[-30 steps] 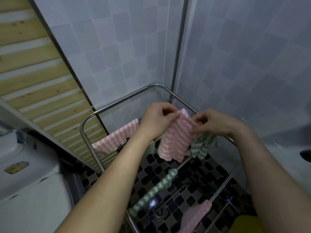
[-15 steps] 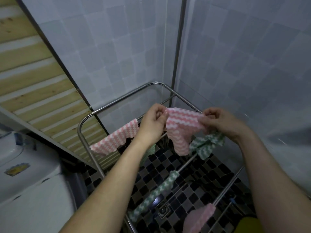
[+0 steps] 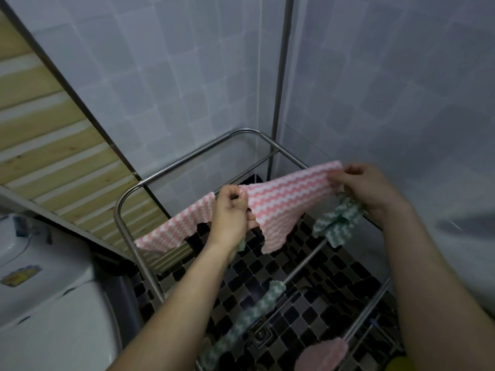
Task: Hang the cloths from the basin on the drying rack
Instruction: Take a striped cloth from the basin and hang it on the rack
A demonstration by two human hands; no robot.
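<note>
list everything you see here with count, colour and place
held cloth: 1, pink and white, between both hands
hung cloth: 1, pink and white, rack's left end
pink cloth: 1, pink, rail at bottom edge
green cloths: 2, green and white, rails right and centre
drying rack: 1, silver, tiled corner
appliance: 1, white, lower left
wooden slats: 1 panel, pale, upper left
left hand: 1, pinches held cloth's left edge
right hand: 1, pinches its right edge

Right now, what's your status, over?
Left hand and right hand: each grip pinches an end of the pink cloth, stretched above the rack. Green cloth bunched on it, under right hand.
</note>
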